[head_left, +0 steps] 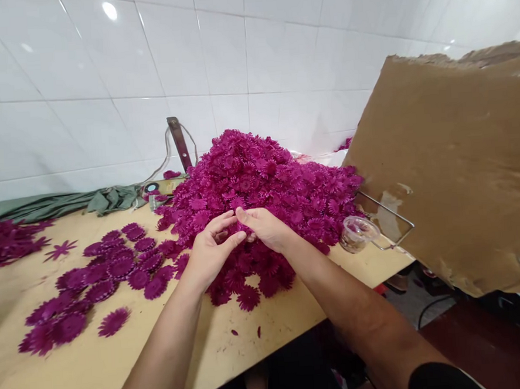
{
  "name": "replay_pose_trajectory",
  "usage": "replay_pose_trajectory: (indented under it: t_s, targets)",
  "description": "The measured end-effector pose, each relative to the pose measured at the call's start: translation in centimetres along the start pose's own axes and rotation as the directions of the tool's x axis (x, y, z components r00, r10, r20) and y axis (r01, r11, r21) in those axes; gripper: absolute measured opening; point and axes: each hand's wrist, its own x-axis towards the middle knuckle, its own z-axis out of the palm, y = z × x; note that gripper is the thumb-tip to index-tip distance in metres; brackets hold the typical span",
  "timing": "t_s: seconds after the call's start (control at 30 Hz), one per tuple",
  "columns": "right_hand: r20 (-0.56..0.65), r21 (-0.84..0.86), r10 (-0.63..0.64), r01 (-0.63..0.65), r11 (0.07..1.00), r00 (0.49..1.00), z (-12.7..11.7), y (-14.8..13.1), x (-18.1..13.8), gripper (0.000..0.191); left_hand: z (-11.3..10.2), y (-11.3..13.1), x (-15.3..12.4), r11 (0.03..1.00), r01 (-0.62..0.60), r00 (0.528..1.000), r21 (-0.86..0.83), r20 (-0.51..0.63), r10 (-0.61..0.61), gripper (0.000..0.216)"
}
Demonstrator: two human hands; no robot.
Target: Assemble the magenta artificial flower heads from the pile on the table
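My left hand (213, 247) and my right hand (264, 226) meet at the fingertips, in front of a large heap of magenta artificial flowers (245, 172). Both have their fingers closed around a small magenta flower (243, 226), mostly hidden by the fingers and hard to tell from the heap behind. Just below the hands, the nearest flowers (249, 298) of the heap lie on the tan tabletop (163, 341). Left of my left hand are layered flower discs (121, 266), some in overlapping rows, with one flower (113, 322) lying apart.
Flat magenta petal pieces (7, 242) are piled at far left, by a green cloth (58, 204). A metal bar (179, 143) stands against the tiled wall. At right are a clear plastic cup (357, 234), a wire frame (391, 216) and a big cardboard sheet (456, 165).
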Motion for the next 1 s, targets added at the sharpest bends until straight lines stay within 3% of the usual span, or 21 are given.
replay_pose_trajectory:
  t_s: [0.17, 0.27, 0.33, 0.4, 0.5, 0.57, 0.63, 0.73, 0.87, 1.0]
  targets:
    - [0.125, 0.146, 0.039, -0.057, 0.988, 0.991, 0.1, -0.7, 0.1, 0.059, 0.5, -0.3, 0.1, 0.994, -0.107, 0.993, 0.03, -0.04, 0.108, 0.04]
    - [0.164, 0.129, 0.059, -0.081, 0.988, 0.985, 0.1, -1.1, 0.0, 0.057, 0.1, -0.8, 0.8, 0.972, -0.177, 0.961, 0.152, -0.185, 0.204, 0.027]
    - [0.139, 0.054, 0.051, -0.059, 0.997, 0.989, -0.2, -1.4, -0.2, 0.054, -0.6, -1.1, 1.3, 0.978, -0.11, 0.92, 0.179, -0.353, 0.168, 0.022]
    - [0.016, -0.145, 0.015, -0.012, 0.989, 1.0, -0.8, -1.8, -0.2, 0.045, -1.4, -1.1, 1.7, 0.993, -0.018, 0.893, 0.115, -0.446, 0.068, 0.018]
    - [-0.269, -0.555, -0.168, -0.01, 0.832, 0.949, -1.5, -2.5, 0.0, 0.019, -1.8, -0.8, 1.7, 0.997, 0.033, 0.947, -0.064, -0.318, -0.051, 0.023]
    - [-0.307, -0.67, -0.293, 0.013, 0.742, 0.905, -1.3, -2.8, 0.2, 0.027, -1.5, -0.6, 1.4, 0.985, 0.061, 0.976, -0.163, -0.197, -0.093, 0.029]
    - [-0.2, -0.646, -0.293, 0.099, 0.757, 0.935, -0.5, -2.7, 0.2, 0.037, -1.1, -0.5, 1.2, 0.976, 0.089, 0.983, -0.2, -0.138, -0.118, 0.032]
    - [-0.032, -0.484, -0.151, 0.117, 0.867, 0.988, 0.9, -1.9, 0.3, 0.04, -0.7, -0.5, 1.1, 0.976, 0.133, 0.973, -0.175, -0.166, -0.162, 0.036]
    - [0.009, -0.329, -0.04, 0.04, 0.944, 0.999, 2.1, -0.6, 0.4, 0.039, -0.7, -0.5, 1.2, 0.969, 0.181, 0.931, -0.166, -0.289, -0.224, 0.044]
    - [0.067, -0.288, -0.106, 0.121, 0.95, 0.992, 2.3, -0.3, 0.4, 0.037, -0.7, -0.5, 1.1, 0.961, 0.227, 0.942, -0.16, -0.213, -0.259, 0.054]
